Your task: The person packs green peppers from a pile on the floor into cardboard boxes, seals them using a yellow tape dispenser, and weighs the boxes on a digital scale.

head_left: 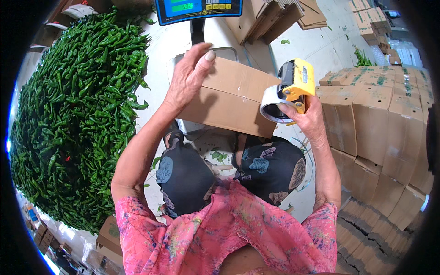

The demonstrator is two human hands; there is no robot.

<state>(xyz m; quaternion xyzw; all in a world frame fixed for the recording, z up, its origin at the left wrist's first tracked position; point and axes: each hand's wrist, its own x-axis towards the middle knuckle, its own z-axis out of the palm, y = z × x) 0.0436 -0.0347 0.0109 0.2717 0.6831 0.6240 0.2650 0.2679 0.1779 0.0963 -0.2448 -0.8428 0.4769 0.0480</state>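
A closed cardboard box [229,94] rests on the platform of a scale [185,126], with its lid seam running lengthwise. My left hand [190,75] lies at the box's left end, fingers bent over the far corner and thumb raised a little. In my right hand [309,117] is a yellow tape dispenser [302,78] with a black roller part and a wide roll of tape [270,103]. The dispenser is at the box's right end; whether it touches the cardboard I cannot tell.
A large heap of green peppers [78,123] covers the left side. The scale's display [199,8] stands beyond the box. Flattened cartons [270,20] lean at the back. Packed boxes [373,119] are stacked at the right, above flat cardboard [371,229]. Pepper bits lie on the floor.
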